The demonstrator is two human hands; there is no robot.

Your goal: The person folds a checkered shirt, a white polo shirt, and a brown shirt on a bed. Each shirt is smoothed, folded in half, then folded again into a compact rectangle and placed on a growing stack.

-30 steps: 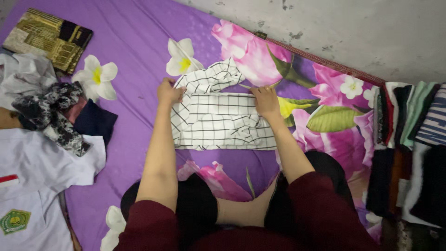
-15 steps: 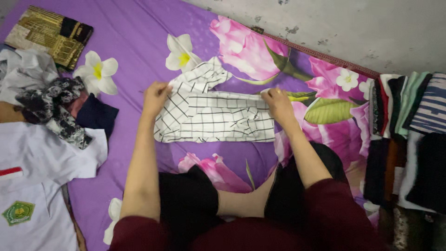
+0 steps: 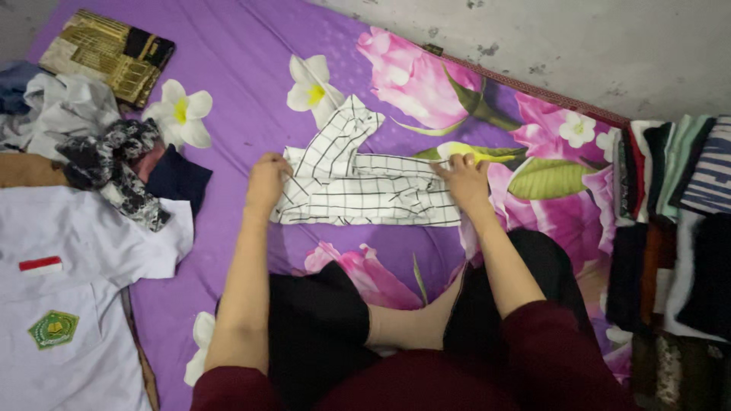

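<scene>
My left hand [image 3: 266,183] and right hand [image 3: 466,180] pin the checked shirt [image 3: 365,199] flat on the bed sheet [image 3: 228,84]. Fingers pinch its two ends, keeping the fold taut.

I saw a purple flowered sheet [image 3: 228,84] carrying everything. A checked cloth [image 3: 365,194] lay on it between my hands. Left of my left hand [image 3: 266,183] lay a white shirt [image 3: 68,266], crumpled clothes [image 3: 91,144] and a gold-patterned cloth [image 3: 106,53]. Folded stacks [image 3: 670,228] sat right of my right hand [image 3: 466,179].
</scene>
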